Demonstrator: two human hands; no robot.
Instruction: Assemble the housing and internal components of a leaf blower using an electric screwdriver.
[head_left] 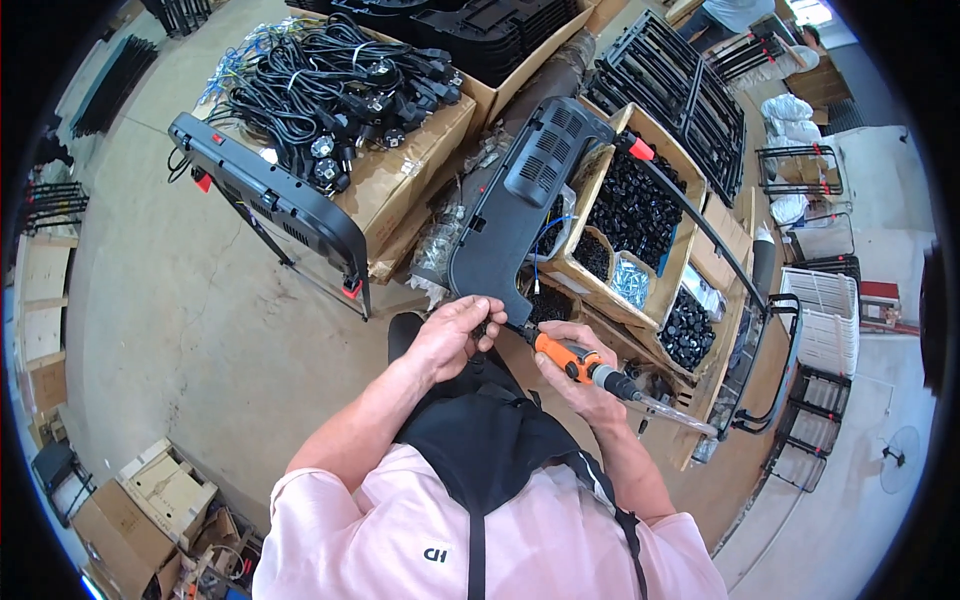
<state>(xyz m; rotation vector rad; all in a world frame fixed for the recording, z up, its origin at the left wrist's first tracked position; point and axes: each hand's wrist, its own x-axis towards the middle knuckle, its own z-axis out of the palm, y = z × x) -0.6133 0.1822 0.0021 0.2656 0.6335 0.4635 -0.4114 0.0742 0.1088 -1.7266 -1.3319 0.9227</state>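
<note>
My right hand [588, 377] is wrapped round an orange and black power screwdriver [563, 355], whose tip points left toward the near end of a black plastic housing [492, 240]. A clear hose trails from the tool's back end to the right. My left hand [455, 338] is closed just left of the screwdriver's tip, at the housing's near edge. Small dark bits show between its curled fingers, too small to name. The housing has a raised vented cover and joins a long black metal frame on its right.
An open carton of bundled black power cords [330, 100] stands ahead on the left, beside another black vented unit [270, 195]. Right of the housing are boxes of black plastic parts [640, 210] and silver screws [630, 281]. Stacked black frames [670, 95] lie behind.
</note>
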